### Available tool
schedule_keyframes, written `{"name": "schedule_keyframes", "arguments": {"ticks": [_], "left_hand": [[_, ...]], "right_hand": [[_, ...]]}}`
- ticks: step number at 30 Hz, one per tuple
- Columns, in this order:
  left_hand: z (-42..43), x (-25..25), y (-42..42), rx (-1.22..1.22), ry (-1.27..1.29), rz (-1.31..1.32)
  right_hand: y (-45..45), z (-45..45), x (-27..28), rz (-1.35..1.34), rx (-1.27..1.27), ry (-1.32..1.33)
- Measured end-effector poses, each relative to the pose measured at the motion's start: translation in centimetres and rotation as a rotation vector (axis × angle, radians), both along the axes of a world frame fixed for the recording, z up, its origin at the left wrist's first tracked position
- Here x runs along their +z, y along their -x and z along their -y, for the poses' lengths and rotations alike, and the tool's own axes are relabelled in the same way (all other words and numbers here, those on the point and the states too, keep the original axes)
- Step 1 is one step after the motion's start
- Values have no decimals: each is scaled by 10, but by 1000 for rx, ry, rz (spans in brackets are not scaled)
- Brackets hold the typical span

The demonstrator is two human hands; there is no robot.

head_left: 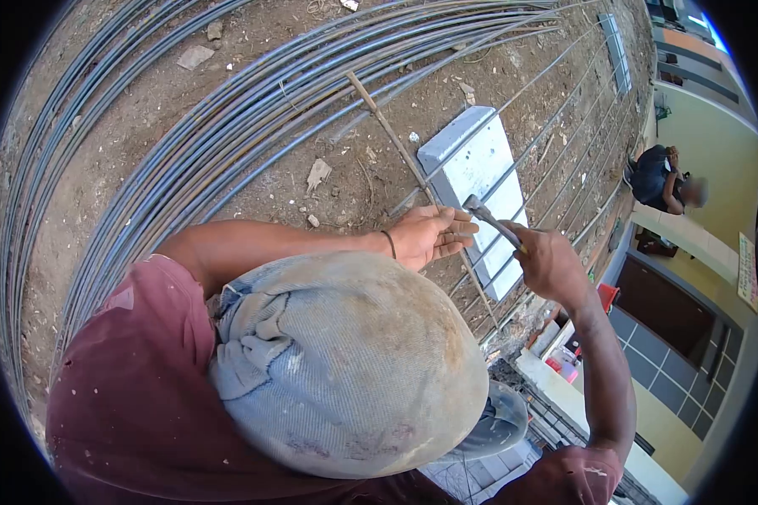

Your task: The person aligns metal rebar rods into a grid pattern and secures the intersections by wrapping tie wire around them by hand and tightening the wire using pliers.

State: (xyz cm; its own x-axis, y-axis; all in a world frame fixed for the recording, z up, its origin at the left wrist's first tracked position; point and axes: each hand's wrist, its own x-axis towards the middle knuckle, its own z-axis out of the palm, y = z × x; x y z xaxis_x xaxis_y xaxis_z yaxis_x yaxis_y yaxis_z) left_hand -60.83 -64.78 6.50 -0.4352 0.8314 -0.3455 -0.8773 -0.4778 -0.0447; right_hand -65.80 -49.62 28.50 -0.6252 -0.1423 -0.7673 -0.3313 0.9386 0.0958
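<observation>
My right hand [547, 263] is closed around the handle of a metal tool [499, 225] with a short, thick head, much like a hammer. Its head is over the concrete block [480, 164], close to my left fingertips. My left hand [434, 236] is palm up beside a rusty crossbar [387, 135], fingers stretched out and slightly curved. Nothing is plainly visible in it; a thin wire there would be too small to make out. Several steel rods [526, 156] run side by side over the block and meet the crossbar.
Long bundled rebar [253, 109] curves across the dirt on the left. A second block [615, 52] supports the rods' far end. My bent, jeans-clad knee [354, 362] fills the near middle. Another person [661, 181] is by the yellow wall. Tiled steps [665, 370] are at right.
</observation>
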Motion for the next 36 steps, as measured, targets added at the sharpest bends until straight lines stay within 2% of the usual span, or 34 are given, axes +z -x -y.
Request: {"name": "schedule_keyframes", "arguments": {"ticks": [2, 4, 5, 9, 11, 14, 18, 23, 26, 33, 35, 36], "left_hand": [[0, 14, -2, -1, 69, -11], [-5, 17, -4, -24, 160, 4], [-10, 16, -4, -11, 173, -5], [-39, 15, 3, 62, 254, 54], [-51, 12, 7, 42, 280, 49], [-54, 9, 2, 48, 300, 38], [-57, 8, -6, 145, 306, 33], [-56, 6, -6, 97, 270, 44], [-52, 7, -8, 88, 287, 32], [-47, 15, -3, 72, 297, 25], [-45, 15, -1, 53, 287, 33], [-44, 15, -1, 33, 279, 41]], "right_hand": [[25, 19, -20, 43, 66, -109], [39, 31, -37, -51, 239, -219], [48, 47, -37, 7, 158, -277], [62, 29, -59, 61, 218, -273], [68, 27, -65, 210, 163, -308], [80, 27, -65, 296, 160, -310], [91, 20, -68, 352, 194, -220], [85, 40, -71, 381, 165, -337], [84, 31, -77, 412, 175, -294], [76, 58, -65, 367, 150, -392], [66, 62, -62, 171, 252, -354], [66, 62, -62, 169, 252, -353]]}}
